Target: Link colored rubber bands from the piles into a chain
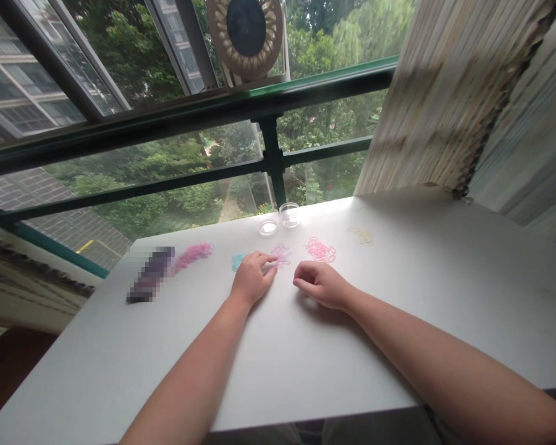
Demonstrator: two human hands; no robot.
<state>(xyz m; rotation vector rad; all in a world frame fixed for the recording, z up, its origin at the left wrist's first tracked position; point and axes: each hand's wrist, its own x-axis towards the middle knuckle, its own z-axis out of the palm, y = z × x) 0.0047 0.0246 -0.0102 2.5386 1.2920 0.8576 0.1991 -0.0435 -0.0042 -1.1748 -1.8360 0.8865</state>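
My left hand (pixel 254 275) rests on the white table, its fingers stretched out and apart. Its fingertips reach the edge of a pile of lilac rubber bands (pixel 282 254); a turquoise pile (pixel 238 262) lies partly hidden behind the same hand. To the right, my right hand (pixel 322 284) is held low over the tabletop with fingers curled and thumb against them. Whether anything small is pinched there cannot be seen. Just beyond that hand lies a pile of bright pink rubber bands (pixel 320 250).
A clear round container (pixel 290 215) and a clear lid (pixel 268 228) stand at the table's far edge. Pale yellow bands (pixel 362 235) lie farther right. On the left are another pink pile (pixel 194 254) and a blurred-out dark object (pixel 152 275). A fan (pixel 246 28) stands by the window.
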